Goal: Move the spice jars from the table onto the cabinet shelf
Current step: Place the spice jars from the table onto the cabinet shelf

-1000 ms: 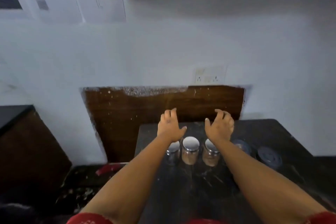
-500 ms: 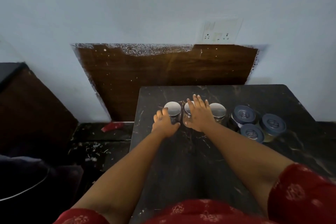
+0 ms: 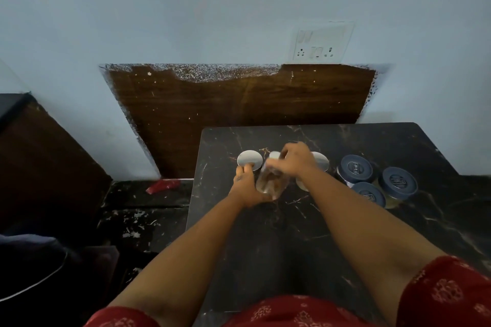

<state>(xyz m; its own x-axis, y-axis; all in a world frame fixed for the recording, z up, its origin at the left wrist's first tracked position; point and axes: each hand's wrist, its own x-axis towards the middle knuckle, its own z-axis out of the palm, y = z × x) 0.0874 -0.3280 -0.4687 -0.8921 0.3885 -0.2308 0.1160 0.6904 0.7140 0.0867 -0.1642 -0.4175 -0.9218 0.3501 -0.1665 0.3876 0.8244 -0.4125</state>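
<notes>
Marble table [image 3: 345,233] — brown-filled jar [image 3: 271,183], both hands' grip

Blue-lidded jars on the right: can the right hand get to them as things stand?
Probably not at once: the right hand is closed on the middle jar, which is tilted. The blue-lidded jars stand uncovered to its right, nothing in between.

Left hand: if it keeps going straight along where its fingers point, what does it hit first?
Likely the left silver-lidded jar: the left hand points away from the person, fingertips already at that lid's near edge. Depth is unclear.
</notes>
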